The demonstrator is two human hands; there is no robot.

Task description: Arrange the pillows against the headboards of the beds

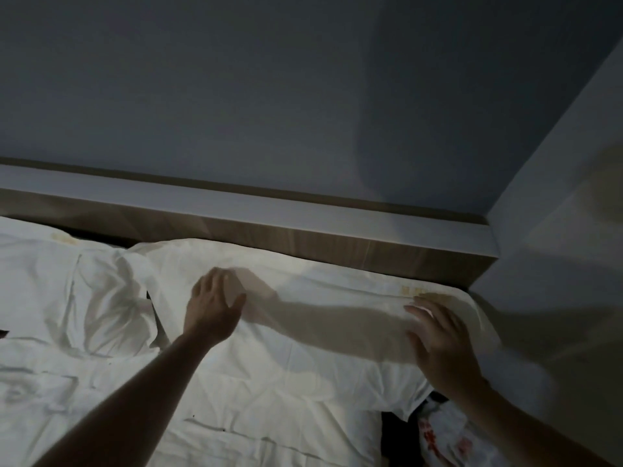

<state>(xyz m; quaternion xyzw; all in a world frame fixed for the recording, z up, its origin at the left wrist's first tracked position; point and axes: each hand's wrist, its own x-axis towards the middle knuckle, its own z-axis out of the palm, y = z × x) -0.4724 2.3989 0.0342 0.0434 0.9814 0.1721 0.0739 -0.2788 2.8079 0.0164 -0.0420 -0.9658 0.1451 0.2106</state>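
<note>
A white pillow (320, 298) lies along the wooden headboard (303, 241) at the right end of the bed. My left hand (212, 305) rests flat on the pillow's left part, fingers spread. My right hand (441, 342) lies open on the pillow's right end, fingers straight and pointing toward the headboard. A second white pillow (67, 284), creased, sits to the left of the first and also touches the headboard.
A white duvet (236, 416) covers the bed below the pillows. A grey wall rises behind the headboard, and a side wall (556, 230) closes the right. A white and red patterned cloth (448, 439) shows at the bed's right edge.
</note>
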